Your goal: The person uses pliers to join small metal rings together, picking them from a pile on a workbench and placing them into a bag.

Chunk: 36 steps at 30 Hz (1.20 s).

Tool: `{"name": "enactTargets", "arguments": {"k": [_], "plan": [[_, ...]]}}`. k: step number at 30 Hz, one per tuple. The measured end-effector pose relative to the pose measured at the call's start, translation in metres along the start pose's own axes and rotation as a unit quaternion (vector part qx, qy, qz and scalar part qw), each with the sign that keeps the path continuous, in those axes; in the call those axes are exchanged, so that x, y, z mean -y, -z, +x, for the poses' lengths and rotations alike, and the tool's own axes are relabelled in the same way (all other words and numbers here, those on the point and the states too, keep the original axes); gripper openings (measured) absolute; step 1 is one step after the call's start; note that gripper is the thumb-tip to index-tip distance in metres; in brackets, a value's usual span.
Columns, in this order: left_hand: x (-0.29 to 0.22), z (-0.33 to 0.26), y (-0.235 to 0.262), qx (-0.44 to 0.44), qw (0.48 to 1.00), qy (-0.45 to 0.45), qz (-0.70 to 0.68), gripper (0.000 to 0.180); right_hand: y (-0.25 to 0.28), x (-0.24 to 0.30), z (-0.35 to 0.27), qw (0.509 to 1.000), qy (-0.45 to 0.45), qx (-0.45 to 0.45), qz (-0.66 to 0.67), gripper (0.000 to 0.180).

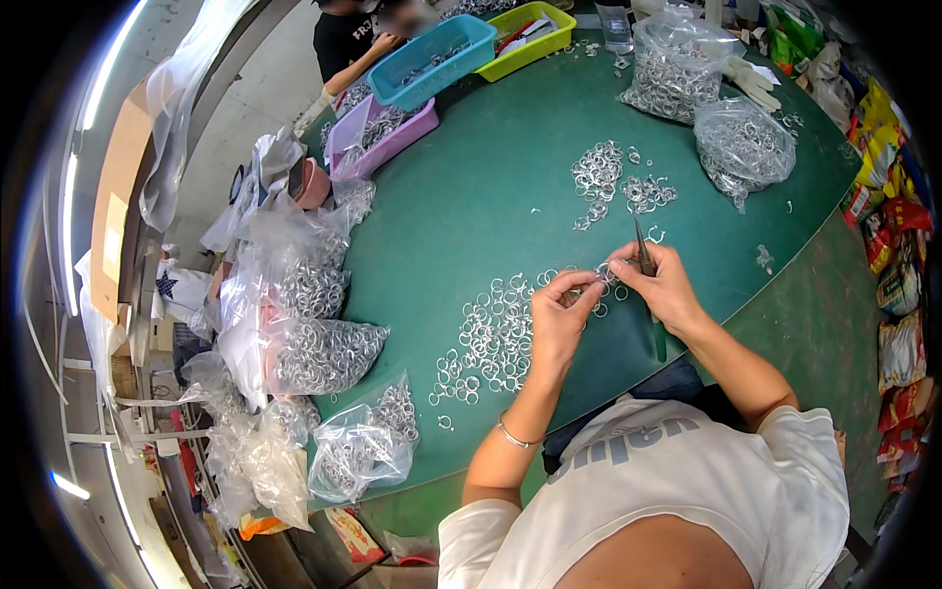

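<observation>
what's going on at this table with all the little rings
A person sits at a green table, both hands raised over a loose pile of metal rings. The left hand pinches a ring; the right hand holds thin pliers against it. Clear bags of rings lie along the left edge.

Workshop seen from above, round green worktop in the middle

I am looking down on a green worktop (471, 187) whose curved edge is bending toward a pale concrete floor (257, 93) on the left. Long strip lights (106, 79) are glowing along the left rim, beside a brown cardboard panel (113, 211) and hanging clear plastic sheeting (177, 108). Coloured trays, teal (432, 61), yellow-green (525, 39) and purple (381, 133), are sitting at the far edge. Bright snack packets (898, 285) are piling up on the right.
</observation>
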<state>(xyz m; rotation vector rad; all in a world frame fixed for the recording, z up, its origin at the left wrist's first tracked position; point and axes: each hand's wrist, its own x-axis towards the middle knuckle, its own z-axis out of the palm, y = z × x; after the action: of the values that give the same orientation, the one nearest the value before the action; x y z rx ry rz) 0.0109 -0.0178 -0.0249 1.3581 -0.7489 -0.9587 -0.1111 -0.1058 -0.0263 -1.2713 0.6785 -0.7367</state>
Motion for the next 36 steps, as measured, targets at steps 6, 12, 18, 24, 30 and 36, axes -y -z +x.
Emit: {"name": "enactTargets", "arguments": {"k": [6, 12, 18, 24, 30, 36], "plan": [[-0.001, -0.002, -0.007, -0.006, 0.996, 0.03, -0.085, 0.013, 0.0, -0.01, 0.0, 0.999, 0.036, -0.024, -0.014, 0.008], [0.009, 0.004, 0.0, -0.069, 0.996, -0.037, -0.035, 0.011, 0.003, -0.004, 0.001, 0.971, 0.111, -0.008, -0.212, 0.015], [0.002, 0.007, 0.011, -0.085, 0.99, -0.104, 0.053, 0.011, 0.001, 0.003, -0.006, 0.888, 0.098, 0.028, -0.449, 0.023], [0.009, 0.01, 0.017, -0.024, 0.994, -0.086, 0.069, 0.012, -0.001, -0.008, -0.01, 0.861, 0.127, 0.054, -0.49, 0.021], [0.019, 0.007, 0.013, 0.022, 0.997, -0.041, 0.065, 0.022, 0.007, -0.018, -0.004, 0.86, 0.149, 0.1, -0.477, 0.026], [0.036, 0.002, 0.008, 0.023, 0.999, -0.004, 0.032, 0.029, 0.012, -0.028, -0.003, 0.868, 0.223, 0.074, -0.437, 0.032]]}}
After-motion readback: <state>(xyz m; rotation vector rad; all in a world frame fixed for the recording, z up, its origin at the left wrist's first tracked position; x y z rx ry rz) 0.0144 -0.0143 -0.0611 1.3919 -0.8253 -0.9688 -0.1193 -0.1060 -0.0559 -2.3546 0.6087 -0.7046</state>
